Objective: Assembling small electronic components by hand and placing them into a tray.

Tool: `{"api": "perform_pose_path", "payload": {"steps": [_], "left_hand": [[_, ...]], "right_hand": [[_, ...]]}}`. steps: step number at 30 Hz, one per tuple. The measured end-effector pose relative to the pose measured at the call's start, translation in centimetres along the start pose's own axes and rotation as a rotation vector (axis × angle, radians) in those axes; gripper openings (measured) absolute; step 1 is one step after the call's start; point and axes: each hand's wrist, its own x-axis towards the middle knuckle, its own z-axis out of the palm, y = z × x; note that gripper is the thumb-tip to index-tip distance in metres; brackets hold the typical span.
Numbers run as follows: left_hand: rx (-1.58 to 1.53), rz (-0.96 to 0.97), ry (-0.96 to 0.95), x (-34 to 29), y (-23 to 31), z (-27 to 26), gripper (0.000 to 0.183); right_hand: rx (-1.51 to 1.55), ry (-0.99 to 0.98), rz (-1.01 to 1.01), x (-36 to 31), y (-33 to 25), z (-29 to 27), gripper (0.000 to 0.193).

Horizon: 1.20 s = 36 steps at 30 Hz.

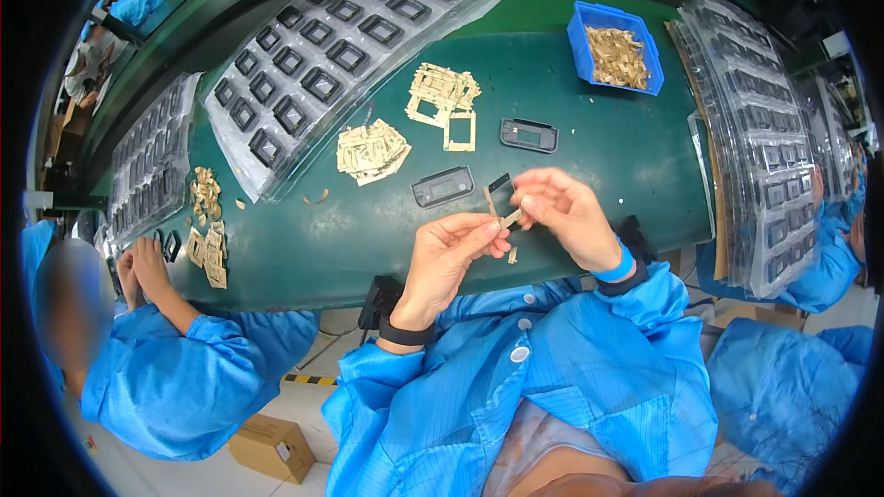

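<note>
Near the front edge of the green table, my left hand [453, 248] pinches a thin beige paper-like frame [491, 205] between thumb and fingers. My right hand [573, 219] is closed on a short beige strip [512, 217] that meets the frame at my left fingertips. A dark rectangular patch [500, 190] shows just beyond my fingers; whether it is part of the held piece I cannot tell. Beyond my hands lie two black plastic housings [443, 187] [529, 135]. A small beige scrap [513, 256] lies beneath my hands.
Piles of beige frames [372, 151] [442, 92] lie farther off. A blue bin [579, 48] holds beige scraps. Clear trays [241, 152] of black housings stand at far left, and stacked trays [750, 129] at right. At left, another person's hands [145, 269] work near beige scraps.
</note>
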Motion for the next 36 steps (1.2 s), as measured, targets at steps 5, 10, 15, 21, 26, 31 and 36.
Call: {"api": "perform_pose_path", "payload": {"steps": [5,10,15,21,26,31,36], "left_hand": [[0.068,-0.055,-0.01,-0.3,0.7,0.0,0.019],[0.115,-0.06,-0.046,-0.6,1.0,0.2,0.019],[0.189,-0.087,-0.032,-0.6,1.1,0.2,0.017],[0.261,-0.071,-0.024,-0.5,0.9,0.3,0.016],[0.051,-0.195,-0.038,-0.2,0.8,-0.1,0.015],[-0.233,-0.319,-0.051,0.1,0.5,-0.5,0.015],[-0.128,-0.099,-0.024,-0.9,0.7,-1.5,0.012]], "right_hand": [[-1.065,-0.074,-0.758,-0.5,-2.3,0.4,0.016],[-1.141,-0.204,-0.725,-0.2,-2.5,0.6,0.016],[-1.157,-0.256,-0.72,-0.1,-2.1,0.2,0.015],[-1.323,-0.273,-0.772,-0.5,-2.5,0.7,0.017],[-1.436,-0.207,-0.948,-0.8,-2.0,0.5,0.02],[-1.338,-0.164,-1.028,-1.0,-2.0,-0.6,0.021],[-0.946,0.455,-0.97,1.1,-6.3,-4.8,0.009]]}}
